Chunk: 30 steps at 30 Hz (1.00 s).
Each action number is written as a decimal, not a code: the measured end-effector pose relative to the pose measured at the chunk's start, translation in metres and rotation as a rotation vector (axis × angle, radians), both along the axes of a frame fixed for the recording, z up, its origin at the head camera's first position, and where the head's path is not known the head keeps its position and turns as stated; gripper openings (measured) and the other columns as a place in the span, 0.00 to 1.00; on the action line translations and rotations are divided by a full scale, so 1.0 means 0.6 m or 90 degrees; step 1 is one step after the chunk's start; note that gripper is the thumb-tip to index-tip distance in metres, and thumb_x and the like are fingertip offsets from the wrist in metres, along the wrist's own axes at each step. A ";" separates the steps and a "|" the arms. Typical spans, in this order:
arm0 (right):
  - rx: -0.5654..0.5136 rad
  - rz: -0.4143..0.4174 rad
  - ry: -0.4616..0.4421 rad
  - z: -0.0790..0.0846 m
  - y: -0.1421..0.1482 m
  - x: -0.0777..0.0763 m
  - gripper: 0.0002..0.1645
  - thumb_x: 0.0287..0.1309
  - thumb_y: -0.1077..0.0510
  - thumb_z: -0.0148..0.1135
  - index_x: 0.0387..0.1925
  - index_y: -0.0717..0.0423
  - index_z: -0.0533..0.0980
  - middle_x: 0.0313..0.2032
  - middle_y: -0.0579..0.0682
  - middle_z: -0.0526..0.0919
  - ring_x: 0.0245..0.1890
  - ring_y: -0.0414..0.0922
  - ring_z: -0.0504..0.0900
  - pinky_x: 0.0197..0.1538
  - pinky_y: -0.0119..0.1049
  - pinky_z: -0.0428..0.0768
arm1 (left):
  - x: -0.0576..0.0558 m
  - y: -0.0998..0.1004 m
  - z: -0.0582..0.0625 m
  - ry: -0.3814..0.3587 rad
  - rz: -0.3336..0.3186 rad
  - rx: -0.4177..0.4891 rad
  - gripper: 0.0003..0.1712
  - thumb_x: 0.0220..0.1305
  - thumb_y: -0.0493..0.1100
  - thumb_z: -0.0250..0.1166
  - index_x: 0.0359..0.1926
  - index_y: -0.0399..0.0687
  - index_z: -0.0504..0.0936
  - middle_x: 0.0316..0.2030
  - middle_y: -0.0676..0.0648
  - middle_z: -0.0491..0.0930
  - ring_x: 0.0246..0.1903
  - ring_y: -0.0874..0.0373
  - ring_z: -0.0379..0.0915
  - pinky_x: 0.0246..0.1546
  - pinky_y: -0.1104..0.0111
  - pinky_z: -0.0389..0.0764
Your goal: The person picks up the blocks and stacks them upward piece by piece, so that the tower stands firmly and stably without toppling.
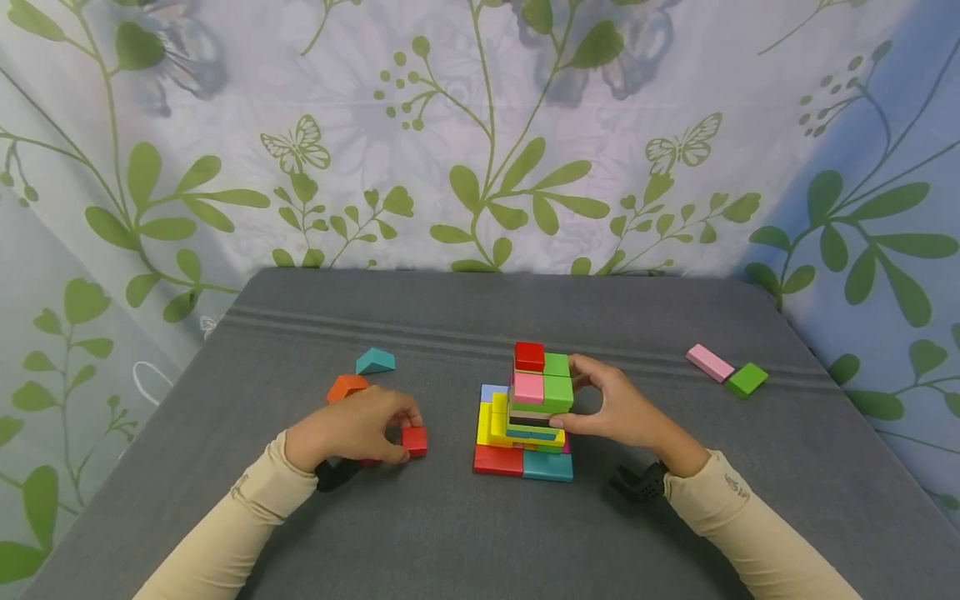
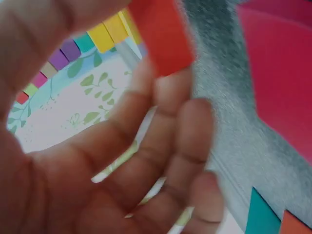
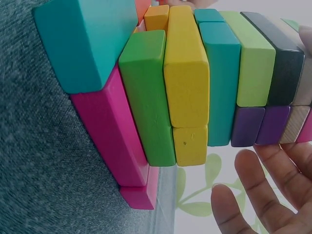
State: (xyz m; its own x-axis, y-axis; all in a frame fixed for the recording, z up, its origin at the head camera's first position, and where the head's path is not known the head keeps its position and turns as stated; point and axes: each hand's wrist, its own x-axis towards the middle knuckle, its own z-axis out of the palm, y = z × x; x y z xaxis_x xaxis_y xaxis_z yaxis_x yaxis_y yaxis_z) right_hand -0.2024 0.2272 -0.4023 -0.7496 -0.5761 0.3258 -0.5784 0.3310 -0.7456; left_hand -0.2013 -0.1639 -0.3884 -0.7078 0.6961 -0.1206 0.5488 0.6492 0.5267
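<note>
My left hand (image 1: 356, 427) pinches a small red block (image 1: 414, 442) between thumb and fingers, low over the table left of the tower. In the left wrist view this red block (image 2: 163, 39) sits at the fingertips. A tower of colored blocks (image 1: 528, 408) stands mid-table on a wider base, with a single red block (image 1: 529, 357) on top. My right hand (image 1: 618, 408) holds the tower's right side, thumb at the near side and fingers toward the far side. In the right wrist view its fingers (image 3: 253, 170) lie close to the purple blocks (image 3: 247, 126).
Beside the left hand lie an orange block (image 1: 347, 387) and a teal block (image 1: 375, 361); another red block (image 2: 280, 73) shows in the left wrist view. At the right are a pink block (image 1: 709, 363) and a green block (image 1: 747, 380). A patterned curtain (image 1: 420, 167) hangs behind the grey table (image 1: 420, 533).
</note>
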 end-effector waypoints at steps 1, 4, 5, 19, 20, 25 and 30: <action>0.001 0.000 0.001 0.000 0.000 0.000 0.32 0.54 0.67 0.81 0.61 0.62 0.78 0.54 0.50 0.85 0.52 0.43 0.81 0.58 0.40 0.82 | -0.001 0.002 -0.001 0.012 -0.009 0.019 0.16 0.58 0.39 0.81 0.46 0.46 0.87 0.40 0.57 0.84 0.41 0.61 0.81 0.47 0.62 0.84; 0.002 -0.002 -0.006 0.000 -0.001 0.000 0.32 0.54 0.66 0.81 0.61 0.62 0.78 0.54 0.48 0.85 0.52 0.42 0.81 0.58 0.40 0.82 | -0.005 0.008 -0.001 0.048 -0.019 0.072 0.15 0.61 0.38 0.78 0.49 0.46 0.87 0.44 0.56 0.86 0.47 0.56 0.84 0.53 0.56 0.85; 0.001 -0.001 -0.007 0.000 -0.001 0.000 0.32 0.55 0.66 0.81 0.61 0.62 0.78 0.54 0.48 0.85 0.52 0.42 0.81 0.58 0.40 0.82 | -0.006 0.011 0.001 0.057 -0.020 0.089 0.15 0.62 0.38 0.78 0.49 0.46 0.87 0.45 0.55 0.87 0.49 0.55 0.84 0.54 0.55 0.85; -0.002 0.001 0.002 -0.002 0.000 -0.001 0.32 0.54 0.66 0.81 0.60 0.62 0.78 0.53 0.48 0.85 0.52 0.43 0.81 0.58 0.40 0.82 | -0.007 0.075 0.066 0.175 0.025 0.327 0.20 0.68 0.39 0.76 0.59 0.43 0.85 0.52 0.52 0.85 0.45 0.56 0.76 0.50 0.58 0.79; -0.002 0.000 0.001 -0.001 0.000 -0.001 0.32 0.54 0.66 0.81 0.60 0.62 0.78 0.53 0.49 0.85 0.52 0.43 0.81 0.58 0.40 0.82 | -0.006 0.083 0.070 0.178 0.027 0.342 0.20 0.68 0.39 0.76 0.59 0.43 0.85 0.51 0.52 0.85 0.45 0.56 0.76 0.50 0.59 0.79; -0.002 -0.001 -0.004 -0.002 0.002 -0.001 0.31 0.54 0.66 0.80 0.60 0.62 0.78 0.53 0.49 0.85 0.52 0.42 0.81 0.58 0.40 0.82 | -0.011 0.122 0.077 0.191 0.023 0.395 0.20 0.66 0.38 0.76 0.57 0.39 0.84 0.46 0.50 0.84 0.44 0.56 0.75 0.48 0.61 0.79; -0.012 0.010 0.004 -0.005 0.001 -0.003 0.30 0.55 0.66 0.80 0.59 0.62 0.79 0.52 0.48 0.85 0.51 0.41 0.81 0.57 0.40 0.83 | -0.021 0.158 0.078 0.198 -0.004 0.408 0.21 0.68 0.38 0.75 0.60 0.39 0.83 0.49 0.47 0.83 0.48 0.52 0.74 0.53 0.58 0.77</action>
